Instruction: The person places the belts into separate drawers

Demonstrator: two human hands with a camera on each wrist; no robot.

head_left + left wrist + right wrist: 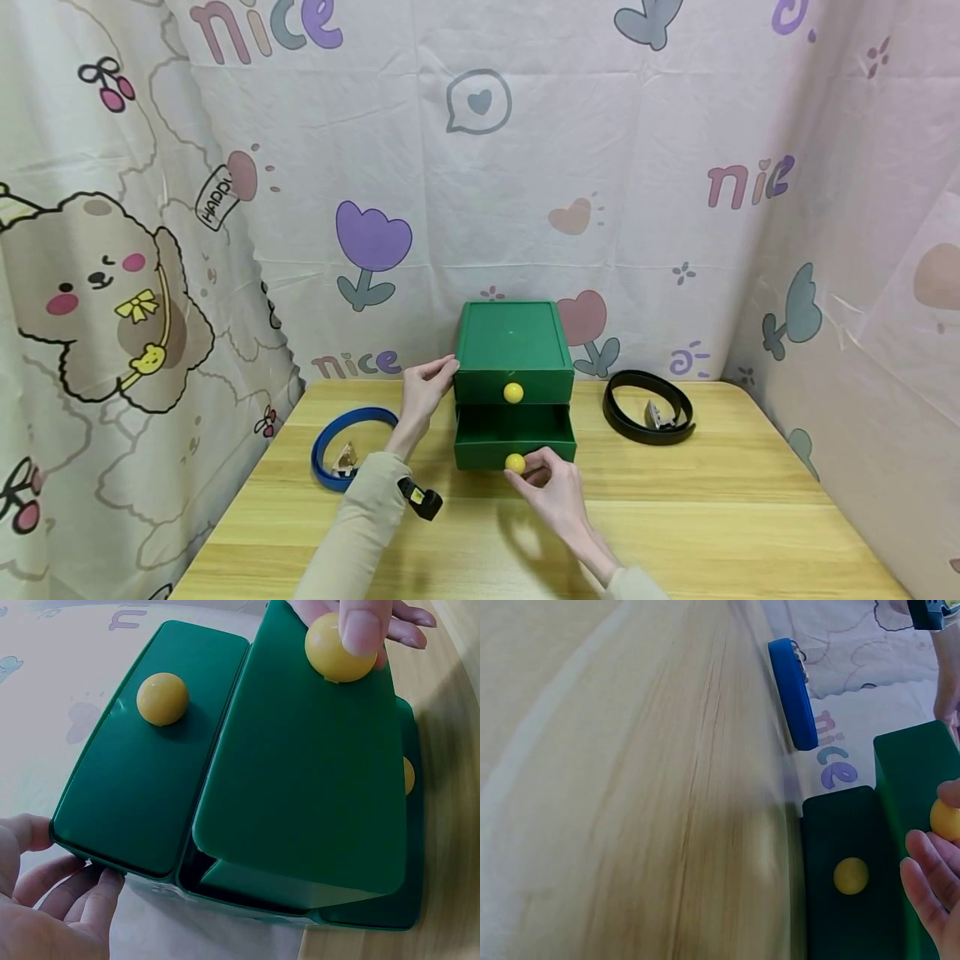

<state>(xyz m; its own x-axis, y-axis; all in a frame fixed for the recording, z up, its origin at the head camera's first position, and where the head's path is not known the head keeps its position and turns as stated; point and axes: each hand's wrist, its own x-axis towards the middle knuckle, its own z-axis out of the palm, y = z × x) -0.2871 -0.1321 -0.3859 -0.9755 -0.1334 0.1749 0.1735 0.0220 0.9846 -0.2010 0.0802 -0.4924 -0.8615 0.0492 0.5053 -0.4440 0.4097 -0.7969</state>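
Head: right hand [557,493] is pinching the round yellow knob [515,463] of a pulled-out green drawer [478,456]; left wrist: left hand [51,924] is gripping a boxy green cabinet [127,802] by its corner; right wrist: it is standing on a pale wooden table [652,780].

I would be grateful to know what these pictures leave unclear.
Head: the green bottom drawer, behind the pulled-out green middle drawer.
Head: part of the coiled blue belt, behind the left forearm.
Left wrist: part of the bottom drawer's round yellow knob, behind the middle drawer.
Left wrist: part of the left hand, cut by the left edge.
Right wrist: part of the right hand, cut by the right edge.
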